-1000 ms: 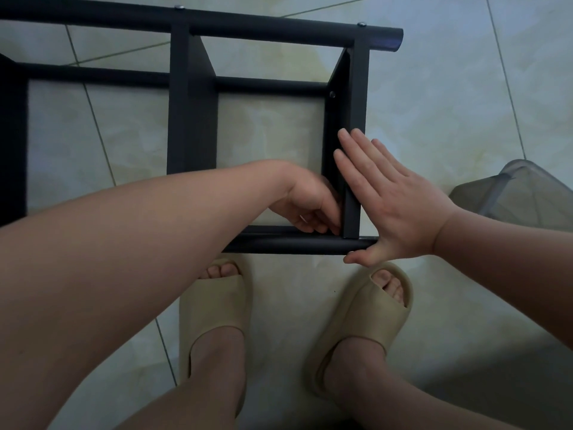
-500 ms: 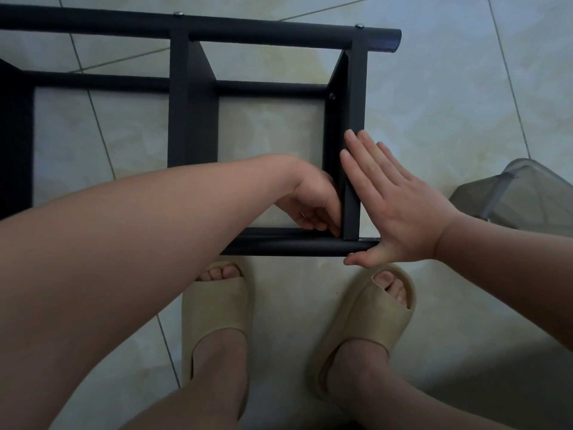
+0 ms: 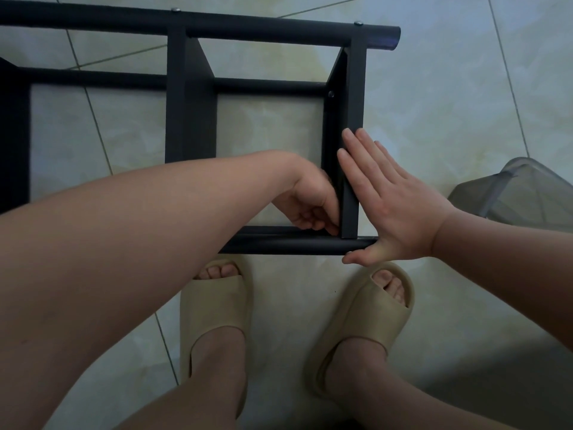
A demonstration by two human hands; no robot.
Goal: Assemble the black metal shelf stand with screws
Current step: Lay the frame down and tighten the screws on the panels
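Note:
The black metal shelf stand (image 3: 189, 97) stands on the tiled floor in front of me, with round tubes and flat crossbars. My right hand (image 3: 393, 206) lies flat, fingers straight, against the outer side of the right end crossbar (image 3: 352, 181), its thumb under the near tube (image 3: 288, 245). My left hand (image 3: 313, 206) reaches inside the frame, fingers curled at the inner corner where that crossbar meets the near tube. What the fingers pinch there is hidden. Screw heads (image 3: 358, 23) show on the far tube and on the crossbar's inner face.
My two feet in beige slide sandals (image 3: 359, 324) stand on the floor right below the near tube. A translucent grey plastic container (image 3: 521, 193) sits on the floor at the right. Pale floor tiles surround the stand.
The view has shifted slightly. My left hand's fingers have shifted a little at the corner joint. The right hand stays flat on the crossbar.

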